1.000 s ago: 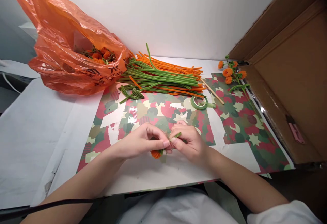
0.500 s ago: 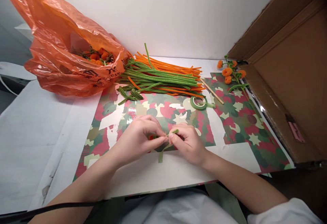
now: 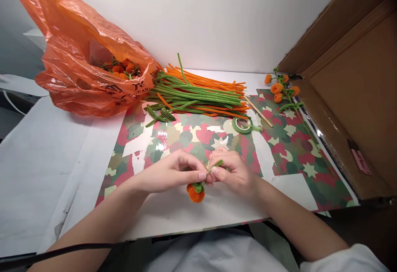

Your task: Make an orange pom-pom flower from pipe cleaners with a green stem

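Note:
An orange pipe-cleaner flower (image 3: 196,193) with a green base hangs just below the fingertips of my left hand (image 3: 176,172), which is closed in a pinch at its stem. My right hand (image 3: 231,172) pinches the green stem end (image 3: 218,163), which pokes up between thumb and forefinger. The two hands nearly meet above the white strip at the front of the table. Fingers hide most of the stem. Beyond my right hand lies a roll of green floral tape (image 3: 242,125) with its loose end to the right.
An orange plastic bag (image 3: 71,86) with orange flowers inside stands back left. Green pipe cleaners (image 3: 198,92) and orange ones (image 3: 207,81) lie in a bundle, with a thin wooden stick (image 3: 259,111) beside them. A finished flower spray (image 3: 277,89) rests by the cardboard box (image 3: 350,90); a pink cutter (image 3: 360,161) is there.
The orange flower, mostly hidden behind my left fingers before, now shows below them. A strip of green tape that hung beneath the hands is no longer visible. The view has shifted slightly.

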`<state>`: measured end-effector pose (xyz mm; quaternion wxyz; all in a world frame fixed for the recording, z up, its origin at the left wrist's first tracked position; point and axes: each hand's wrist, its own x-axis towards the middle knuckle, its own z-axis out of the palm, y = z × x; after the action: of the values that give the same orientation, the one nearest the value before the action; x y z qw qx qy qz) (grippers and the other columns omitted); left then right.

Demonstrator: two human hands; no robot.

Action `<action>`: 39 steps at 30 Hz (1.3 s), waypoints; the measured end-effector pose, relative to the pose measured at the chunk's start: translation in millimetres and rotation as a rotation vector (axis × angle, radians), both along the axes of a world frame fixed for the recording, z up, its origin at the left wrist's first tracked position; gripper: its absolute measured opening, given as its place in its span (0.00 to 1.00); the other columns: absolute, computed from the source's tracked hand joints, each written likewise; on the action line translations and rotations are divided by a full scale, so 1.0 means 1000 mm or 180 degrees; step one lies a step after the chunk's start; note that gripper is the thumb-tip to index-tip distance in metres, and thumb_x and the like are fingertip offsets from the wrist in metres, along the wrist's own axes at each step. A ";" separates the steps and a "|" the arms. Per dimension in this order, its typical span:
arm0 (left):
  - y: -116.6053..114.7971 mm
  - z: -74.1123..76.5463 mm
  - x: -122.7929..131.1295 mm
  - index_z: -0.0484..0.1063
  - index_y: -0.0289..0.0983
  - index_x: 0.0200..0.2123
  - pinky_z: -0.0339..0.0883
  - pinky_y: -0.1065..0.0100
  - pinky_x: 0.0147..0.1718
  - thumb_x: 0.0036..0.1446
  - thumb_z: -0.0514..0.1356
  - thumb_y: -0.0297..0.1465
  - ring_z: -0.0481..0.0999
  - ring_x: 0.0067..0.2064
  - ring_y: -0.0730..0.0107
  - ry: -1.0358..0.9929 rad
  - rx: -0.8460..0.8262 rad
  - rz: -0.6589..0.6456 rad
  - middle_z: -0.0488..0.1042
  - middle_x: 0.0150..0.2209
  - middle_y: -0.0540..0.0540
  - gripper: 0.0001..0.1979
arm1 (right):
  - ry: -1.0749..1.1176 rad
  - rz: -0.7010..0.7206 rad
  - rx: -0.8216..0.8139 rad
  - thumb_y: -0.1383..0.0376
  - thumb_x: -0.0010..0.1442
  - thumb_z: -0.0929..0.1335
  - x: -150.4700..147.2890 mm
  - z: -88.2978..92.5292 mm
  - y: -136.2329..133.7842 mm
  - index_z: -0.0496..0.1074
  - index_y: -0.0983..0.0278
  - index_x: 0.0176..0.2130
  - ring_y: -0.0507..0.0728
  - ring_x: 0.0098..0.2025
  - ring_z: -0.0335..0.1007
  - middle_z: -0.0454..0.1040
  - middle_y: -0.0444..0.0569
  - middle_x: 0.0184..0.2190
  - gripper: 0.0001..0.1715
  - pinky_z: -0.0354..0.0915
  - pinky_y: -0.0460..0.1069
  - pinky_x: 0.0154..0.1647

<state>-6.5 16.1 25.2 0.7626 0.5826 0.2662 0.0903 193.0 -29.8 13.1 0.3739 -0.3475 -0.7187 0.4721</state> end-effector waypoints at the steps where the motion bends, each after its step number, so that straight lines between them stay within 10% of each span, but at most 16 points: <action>1: 0.000 -0.001 0.000 0.79 0.33 0.33 0.68 0.72 0.31 0.58 0.62 0.37 0.76 0.33 0.70 -0.0053 -0.0213 -0.0027 0.80 0.33 0.43 0.12 | 0.0000 0.0033 0.0021 0.65 0.64 0.58 0.001 0.000 0.000 0.68 0.62 0.25 0.51 0.26 0.61 0.72 0.42 0.22 0.18 0.54 0.52 0.40; 22: -0.006 0.000 0.005 0.70 0.33 0.21 0.60 0.77 0.19 0.50 0.65 0.29 0.68 0.21 0.78 0.0449 0.0125 0.0707 0.72 0.20 0.49 0.09 | -0.0238 -0.0196 -0.0098 0.64 0.63 0.59 -0.003 -0.006 -0.001 0.64 0.62 0.23 0.50 0.24 0.59 0.65 0.39 0.19 0.17 0.54 0.53 0.41; 39: -0.002 -0.001 0.005 0.76 0.35 0.25 0.67 0.68 0.34 0.56 0.62 0.35 0.71 0.32 0.70 0.0122 0.0748 0.0304 0.74 0.28 0.46 0.12 | -0.0195 -0.0161 0.0091 0.66 0.63 0.60 0.000 -0.002 -0.002 0.65 0.63 0.25 0.50 0.26 0.61 0.69 0.40 0.21 0.16 0.53 0.52 0.41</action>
<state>-1.1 13.6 24.7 0.6787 0.6562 0.2957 0.1460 193.2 -31.4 10.9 0.3684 -0.3745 -0.7275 0.4413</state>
